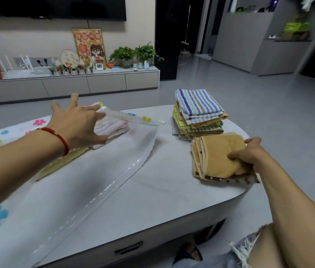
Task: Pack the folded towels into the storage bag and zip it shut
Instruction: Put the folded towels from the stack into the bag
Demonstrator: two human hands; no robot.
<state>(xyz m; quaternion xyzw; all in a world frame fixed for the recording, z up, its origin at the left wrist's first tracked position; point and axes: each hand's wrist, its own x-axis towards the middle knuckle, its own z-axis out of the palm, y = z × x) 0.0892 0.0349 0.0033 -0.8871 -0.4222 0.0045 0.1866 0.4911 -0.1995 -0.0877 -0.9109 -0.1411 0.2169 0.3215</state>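
Observation:
A clear plastic storage bag [87,186] with coloured flower prints lies across the left of the white table [164,192]. Inside it lie a pink striped folded towel [114,126] and a tan one [62,163]. My left hand [79,122], fingers spread, reaches over the bag's open mouth by the zip strip [133,118], its thumb under the upper layer. My right hand [249,151] grips a folded tan towel [218,155] resting on the table's right end. Behind it stands a stack of folded towels [199,113] topped by a blue-striped one.
The table's right edge curves close beside the tan towel. A drawer handle [128,248] shows on the table's front. A low TV cabinet [69,82] with plants and ornaments runs along the far wall. Grey floor lies to the right.

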